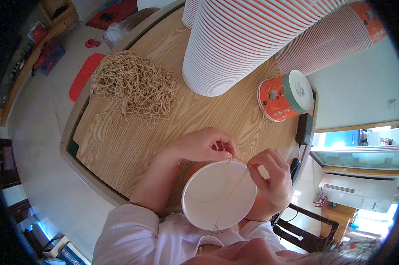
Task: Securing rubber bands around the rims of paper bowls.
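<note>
A white-lined paper bucket (204, 194) stands tilted against my body with its mouth facing up. A thin tan string (229, 197) runs across its mouth from the near rim to the far rim. At the far rim, my left hand (207, 145) is closed, pinching the string between thumb and finger. Just right of it, my right hand (272, 179) pinches another stretch of the same string, which is drawn short between the two hands. The exact knot or hole at the rim is too small to make out.
A loose heap of tan strings (135, 86) lies at the table's left. Tall nested stacks of paper buckets (234, 48) rise at the back. An orange-and-green bucket (281, 98) sits upside down at the right, near a black box (303, 129) with a cable. The wooden tabletop (120, 154) has a raised edge.
</note>
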`<state>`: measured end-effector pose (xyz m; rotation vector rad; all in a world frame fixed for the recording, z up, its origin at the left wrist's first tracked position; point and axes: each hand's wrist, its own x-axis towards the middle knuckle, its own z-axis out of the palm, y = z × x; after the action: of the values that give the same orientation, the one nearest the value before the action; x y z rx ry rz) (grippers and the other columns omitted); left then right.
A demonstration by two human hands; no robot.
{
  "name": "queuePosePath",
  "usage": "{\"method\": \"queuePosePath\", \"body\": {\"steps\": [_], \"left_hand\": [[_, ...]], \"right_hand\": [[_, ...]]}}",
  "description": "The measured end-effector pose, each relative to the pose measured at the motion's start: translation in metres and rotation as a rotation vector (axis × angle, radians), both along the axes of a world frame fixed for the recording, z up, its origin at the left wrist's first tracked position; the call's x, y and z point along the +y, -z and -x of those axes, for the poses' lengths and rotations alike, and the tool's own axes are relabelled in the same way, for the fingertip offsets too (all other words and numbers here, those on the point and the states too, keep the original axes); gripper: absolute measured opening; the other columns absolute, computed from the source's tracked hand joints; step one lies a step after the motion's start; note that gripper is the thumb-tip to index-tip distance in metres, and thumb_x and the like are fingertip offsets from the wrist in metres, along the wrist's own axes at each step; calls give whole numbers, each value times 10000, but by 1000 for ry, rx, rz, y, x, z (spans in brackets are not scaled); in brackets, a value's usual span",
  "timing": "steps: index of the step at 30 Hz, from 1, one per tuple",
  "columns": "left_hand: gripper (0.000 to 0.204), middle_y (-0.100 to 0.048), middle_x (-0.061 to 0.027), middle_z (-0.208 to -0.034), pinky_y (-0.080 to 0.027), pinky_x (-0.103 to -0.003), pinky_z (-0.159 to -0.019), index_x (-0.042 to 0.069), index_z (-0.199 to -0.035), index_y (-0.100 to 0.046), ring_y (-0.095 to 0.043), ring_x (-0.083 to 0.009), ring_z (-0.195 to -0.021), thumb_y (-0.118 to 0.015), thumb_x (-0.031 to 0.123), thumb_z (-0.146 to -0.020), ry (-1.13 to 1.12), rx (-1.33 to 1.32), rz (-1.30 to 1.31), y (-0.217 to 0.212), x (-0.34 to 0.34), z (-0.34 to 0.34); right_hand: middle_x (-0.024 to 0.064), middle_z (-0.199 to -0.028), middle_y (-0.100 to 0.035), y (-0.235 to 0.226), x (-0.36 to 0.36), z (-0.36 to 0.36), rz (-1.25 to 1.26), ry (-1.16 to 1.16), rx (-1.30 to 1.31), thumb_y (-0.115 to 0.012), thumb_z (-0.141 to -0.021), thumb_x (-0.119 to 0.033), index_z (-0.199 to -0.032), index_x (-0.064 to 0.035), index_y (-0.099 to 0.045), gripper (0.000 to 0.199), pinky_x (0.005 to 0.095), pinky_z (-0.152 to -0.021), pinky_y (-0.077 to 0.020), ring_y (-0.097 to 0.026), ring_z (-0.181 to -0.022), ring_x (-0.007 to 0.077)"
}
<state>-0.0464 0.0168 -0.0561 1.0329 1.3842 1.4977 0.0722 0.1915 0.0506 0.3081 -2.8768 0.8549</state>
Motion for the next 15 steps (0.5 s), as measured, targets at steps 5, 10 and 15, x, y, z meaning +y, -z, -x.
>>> {"method": "queuePosePath", "body": {"steps": [5, 10, 15], "left_hand": [[210, -658, -19, -888, -495, -254, -745, 37, -984, -649, -592, -89, -832, -647, 215, -872, -43, 0, 39, -10, -5, -1], [207, -664, -32, -911, -495, -260, -766, 25, -1011, -649, -601, -94, -850, -641, 187, -882, 30, -89, 14, -1, -2, -2], [199, -667, -41, -941, -494, -266, -780, 7, -1038, -640, -603, -103, -867, -618, 141, -893, 61, -263, -63, 9, 6, -1]], "right_hand": [[81, -749, -590, 3, -2, 1, 32, 37, -7, -678, -697, -27, -783, -40, -586, 126, 365, -629, -449, -580, -697, 275], [84, -739, -577, 10, -3, 6, 17, 35, 17, -672, -708, -29, -800, -44, -583, 128, 363, -632, -454, -582, -696, 273], [105, -746, -577, 13, -1, 10, -25, 12, -3, -645, -708, 70, -829, -13, -587, 158, 324, -631, -462, -594, -707, 253]]}}
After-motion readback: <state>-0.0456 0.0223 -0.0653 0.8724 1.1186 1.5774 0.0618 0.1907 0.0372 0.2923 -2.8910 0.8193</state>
